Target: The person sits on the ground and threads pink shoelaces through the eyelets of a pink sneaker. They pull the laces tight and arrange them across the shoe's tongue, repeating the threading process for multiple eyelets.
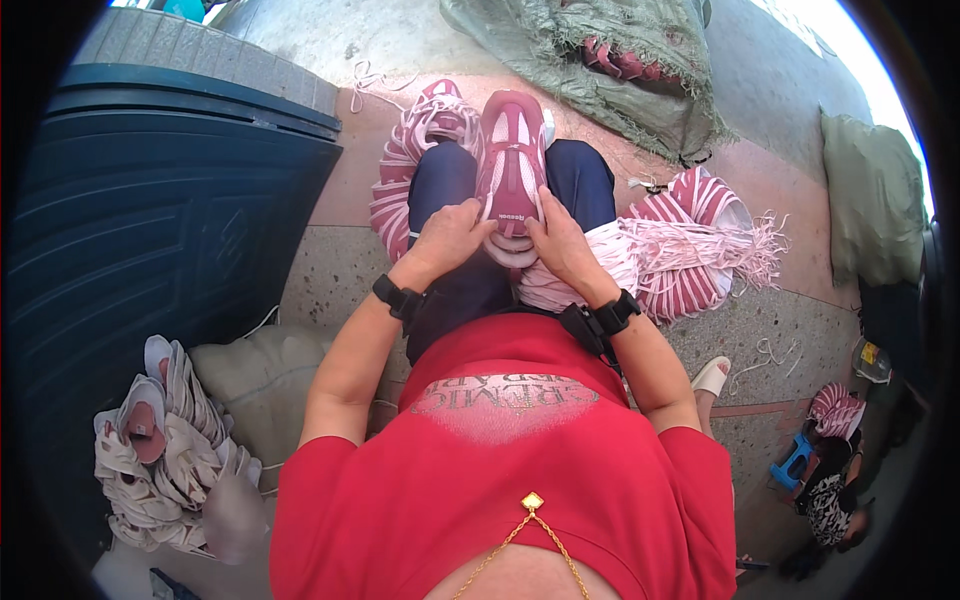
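Observation:
A pink and white shoe upper (512,160) lies between my knees, its tongue and front facing up. My left hand (455,235) pinches its near left edge, while my right hand (562,240) grips the near right edge. The fingertips under the edges are partly hidden. Past my left knee curves a stack of similar pink uppers (392,205), strung with white laces. A bundle of pale laces (620,255) drapes over my right thigh, reaching a second stack of pink striped uppers (690,290) on the floor.
A green woven sack (540,40) holding pink pieces lies ahead. Another full sack (875,200) stands at right. The dark blue panel (150,200) borders my left. White shoe uppers (165,460) are heaped at lower left. Another person (830,500) is near a blue stool (793,462).

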Demonstrator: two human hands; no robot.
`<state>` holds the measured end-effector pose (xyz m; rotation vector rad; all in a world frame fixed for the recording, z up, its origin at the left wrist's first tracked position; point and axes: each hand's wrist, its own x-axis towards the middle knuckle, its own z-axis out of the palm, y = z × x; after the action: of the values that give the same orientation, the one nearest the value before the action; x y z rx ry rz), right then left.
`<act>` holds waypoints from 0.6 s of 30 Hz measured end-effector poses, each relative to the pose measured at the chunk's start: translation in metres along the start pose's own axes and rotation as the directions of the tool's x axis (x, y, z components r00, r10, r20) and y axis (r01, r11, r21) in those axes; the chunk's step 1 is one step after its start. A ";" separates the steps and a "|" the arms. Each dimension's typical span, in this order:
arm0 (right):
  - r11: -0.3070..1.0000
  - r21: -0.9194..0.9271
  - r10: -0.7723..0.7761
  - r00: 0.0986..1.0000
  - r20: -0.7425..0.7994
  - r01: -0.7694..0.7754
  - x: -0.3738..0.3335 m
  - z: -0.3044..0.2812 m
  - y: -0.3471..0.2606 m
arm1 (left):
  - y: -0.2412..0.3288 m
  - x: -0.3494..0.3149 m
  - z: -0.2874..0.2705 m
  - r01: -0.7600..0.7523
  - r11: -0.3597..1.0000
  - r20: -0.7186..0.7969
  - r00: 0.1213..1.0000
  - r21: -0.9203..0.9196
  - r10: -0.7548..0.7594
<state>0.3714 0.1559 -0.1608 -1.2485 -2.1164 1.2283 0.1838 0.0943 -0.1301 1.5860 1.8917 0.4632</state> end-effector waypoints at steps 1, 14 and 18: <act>1.000 0.020 -0.004 1.000 0.001 0.004 -0.005 -0.006 -0.005 | 0.002 -0.004 -0.002 -0.050 0.998 -0.050 0.998 -0.040 0.048; 0.962 -0.249 -0.148 0.983 -0.111 0.117 -0.025 -0.109 0.039 | 0.060 0.007 0.018 -0.459 0.887 0.084 0.883 -0.052 0.462; 0.920 -0.343 -0.217 0.975 -0.037 0.192 -0.024 -0.097 0.043 | 0.086 0.037 0.049 -0.307 0.927 0.262 0.932 0.213 0.249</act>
<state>0.4724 0.1920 -0.1425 -1.1448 -2.4005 0.7389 0.2778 0.1427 -0.1216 1.9984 1.6018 0.1478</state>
